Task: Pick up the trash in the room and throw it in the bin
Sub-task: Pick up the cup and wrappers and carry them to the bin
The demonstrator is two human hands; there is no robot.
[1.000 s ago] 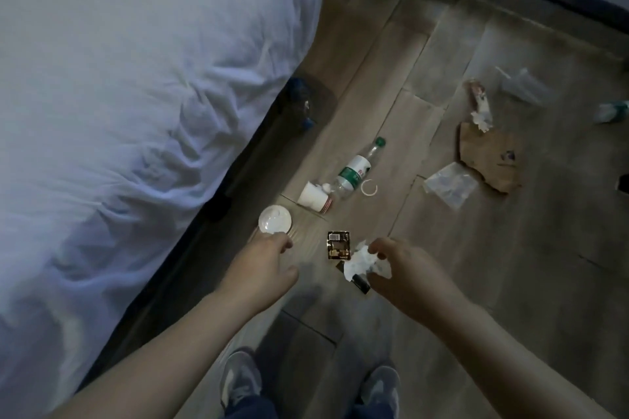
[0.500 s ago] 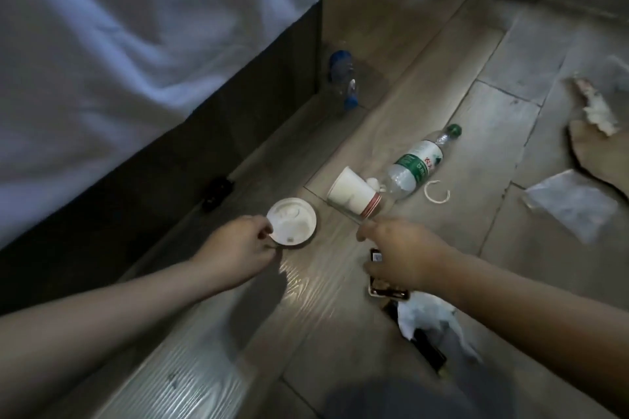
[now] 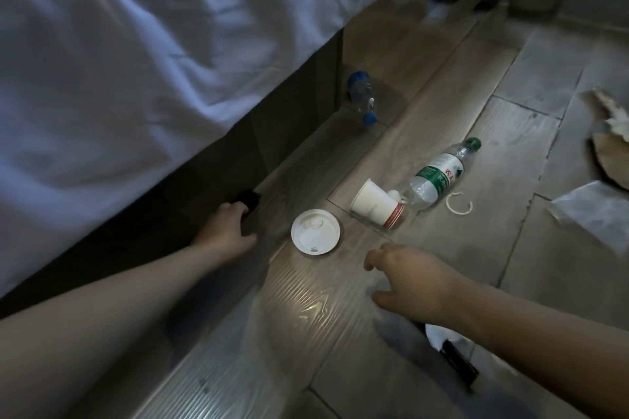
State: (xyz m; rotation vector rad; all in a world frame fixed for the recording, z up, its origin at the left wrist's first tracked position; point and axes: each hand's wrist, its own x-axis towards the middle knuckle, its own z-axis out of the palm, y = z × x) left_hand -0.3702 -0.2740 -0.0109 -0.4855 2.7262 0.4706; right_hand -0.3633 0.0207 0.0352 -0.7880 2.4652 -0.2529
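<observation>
The lid (image 3: 315, 231), white and round, lay flat on the wood floor (image 3: 442, 54). Left of the lid, the left hand (image 3: 226, 231) reached to the base of the bed (image 3: 136, 61), its fingertips on a small black thing (image 3: 251, 198); whether they gripped it could not be told. Right of the lid and nearer the camera, the right hand (image 3: 412, 277) hovered with fingers spread and loosely bent, holding nothing. Just beyond the lid to the right, a cup (image 3: 374, 202) lay on its side against a clear bottle (image 3: 439, 175), whose green-and-white label bore red characters too small to read. A white ring (image 3: 459, 204) lay beside that bottle. Far beyond the lid a blue-capped bottle (image 3: 360, 95) lay by the bed corner. Well right of the lid lay a wrapper (image 3: 595, 214) and cardboard (image 3: 612, 156)
</observation>
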